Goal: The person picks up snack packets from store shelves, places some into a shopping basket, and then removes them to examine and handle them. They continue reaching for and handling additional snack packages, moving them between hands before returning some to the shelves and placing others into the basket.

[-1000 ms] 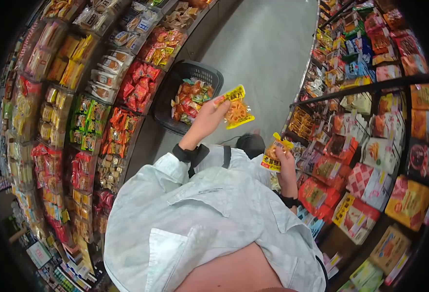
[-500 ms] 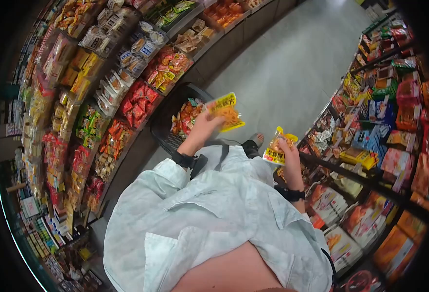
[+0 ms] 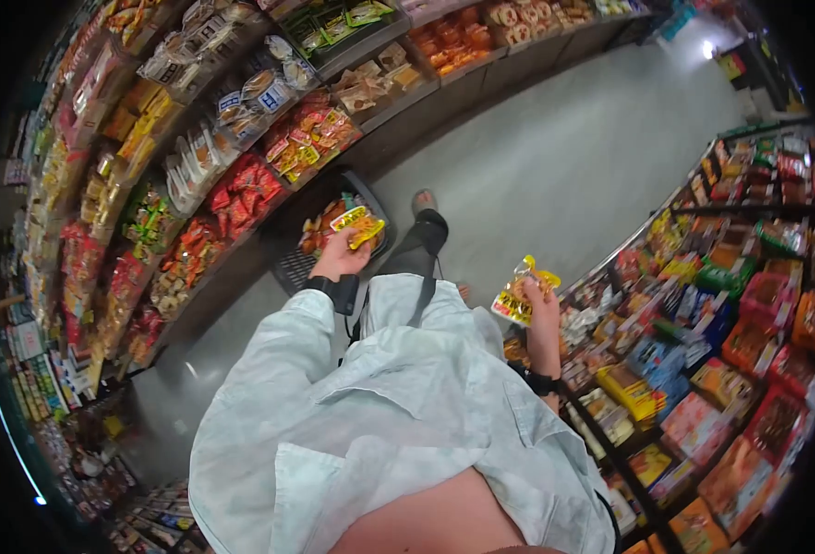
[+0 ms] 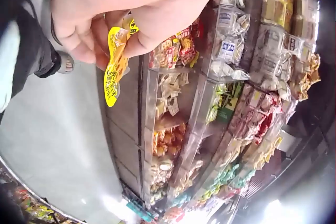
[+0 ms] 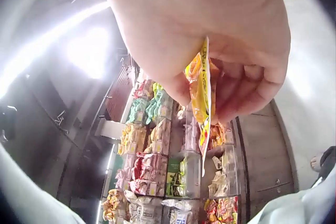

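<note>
My left hand pinches a small yellow snack packet with a clear window, and it overlaps the dark shopping basket in the head view. In the left wrist view this packet hangs edge-on between thumb and fingers. On the other side, my right hand grips a similar yellow-and-white snack packet by its side, in front of my body. The right wrist view has that packet held between thumb and fingers, orange food inside. Several wrapped snacks lie in the basket.
Tiered shelves of packaged snacks curve along the left, right behind the basket on the floor. A second display of snack packs with a dark rail runs along the right. Grey aisle floor lies between; a foot stands beside the basket.
My left hand has moved left and back with its packet, to over the basket. The right hand still holds its packet. The view has turned, and a leg now shows stepped forward beside the basket.
</note>
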